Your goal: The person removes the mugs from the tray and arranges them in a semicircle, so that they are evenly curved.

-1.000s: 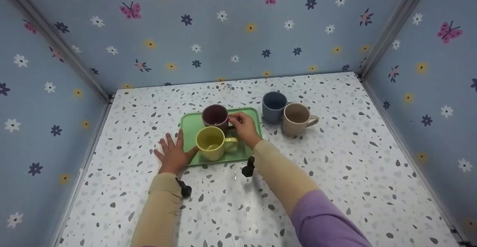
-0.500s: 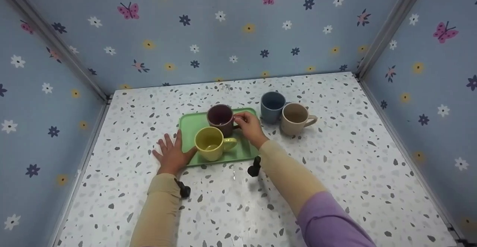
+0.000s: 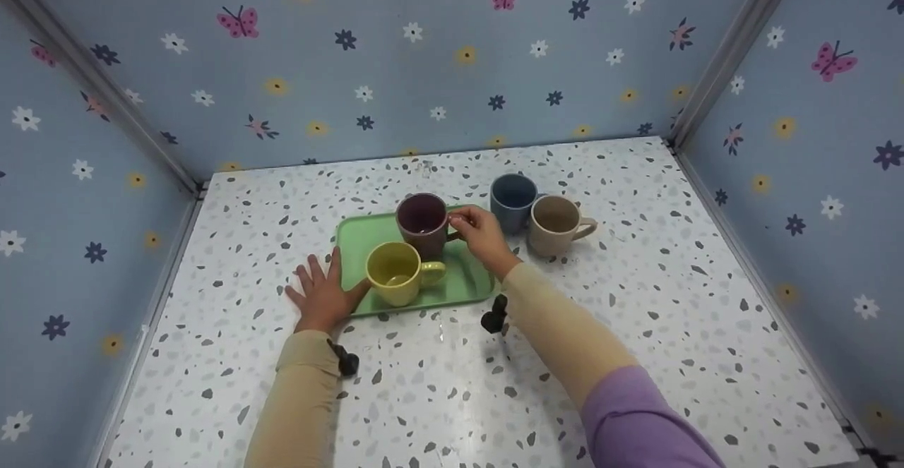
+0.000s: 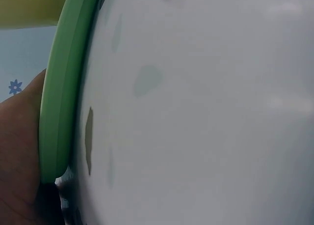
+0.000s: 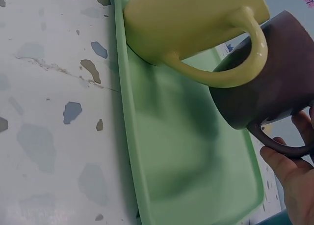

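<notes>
My right hand [image 3: 484,236] pinches the handle of a dark purple mug [image 3: 422,226]. In the right wrist view the purple mug [image 5: 267,70] looks raised off the green tray [image 5: 186,171], with a shadow beneath it. A yellow mug [image 3: 394,275] stands on the tray [image 3: 360,235] in front of it, its handle pointing right. Spread wide, my left hand [image 3: 325,298] rests at the tray's left edge, the thumb reaching over the front corner towards the yellow mug. Only part of that hand [image 4: 19,151] shows beside the tray rim in the left wrist view.
Right of the tray stand a blue mug [image 3: 513,202] and a beige mug [image 3: 554,225], close together. The speckled tabletop [image 3: 671,298] extends around them. Flower-patterned walls [image 3: 424,66] enclose the back and both sides.
The purple mug has moved to the right and slightly up in the head view, carried by my right hand. My left hand, the tray and the yellow mug keep their places.
</notes>
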Action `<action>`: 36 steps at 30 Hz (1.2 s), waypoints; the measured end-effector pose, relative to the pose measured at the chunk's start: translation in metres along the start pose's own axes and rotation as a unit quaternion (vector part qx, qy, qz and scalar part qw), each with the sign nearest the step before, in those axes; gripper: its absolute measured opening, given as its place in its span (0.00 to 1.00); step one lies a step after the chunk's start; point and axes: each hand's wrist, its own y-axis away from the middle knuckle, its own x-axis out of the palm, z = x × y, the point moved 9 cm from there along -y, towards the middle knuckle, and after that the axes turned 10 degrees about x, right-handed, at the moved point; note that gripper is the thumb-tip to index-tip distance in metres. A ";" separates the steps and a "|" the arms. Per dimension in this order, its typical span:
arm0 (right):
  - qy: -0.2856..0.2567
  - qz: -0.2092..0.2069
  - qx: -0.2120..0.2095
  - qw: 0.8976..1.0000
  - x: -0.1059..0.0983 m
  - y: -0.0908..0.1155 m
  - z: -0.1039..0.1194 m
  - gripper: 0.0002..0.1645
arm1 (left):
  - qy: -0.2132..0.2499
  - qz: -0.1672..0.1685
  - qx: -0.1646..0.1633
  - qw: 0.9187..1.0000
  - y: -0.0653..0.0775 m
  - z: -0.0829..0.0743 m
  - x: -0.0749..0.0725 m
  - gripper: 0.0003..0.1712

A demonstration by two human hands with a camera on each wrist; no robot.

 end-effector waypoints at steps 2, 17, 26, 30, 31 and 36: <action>0.018 -0.004 0.002 1.000 -0.004 0.002 0.003 0.09 | -0.001 0.002 0.000 1.000 -0.001 0.000 0.000 0.64; 0.070 0.015 0.024 0.997 -0.032 0.020 0.018 0.10 | 0.009 0.001 -0.009 1.000 -0.005 0.004 0.003 0.65; 0.083 0.021 0.023 0.996 -0.055 0.032 0.021 0.11 | 0.009 0.006 -0.007 1.000 -0.005 0.005 0.005 0.65; 0.097 0.012 0.025 0.995 -0.069 0.039 0.023 0.11 | 0.012 0.003 -0.004 1.000 -0.004 0.003 0.004 0.65; 0.099 0.012 0.024 0.995 -0.072 0.041 0.024 0.11 | 0.012 0.002 -0.002 1.000 -0.004 0.003 0.004 0.65; 0.088 0.015 0.007 0.996 -0.086 0.049 0.027 0.11 | 0.012 0.001 0.000 1.000 -0.003 0.002 0.002 0.66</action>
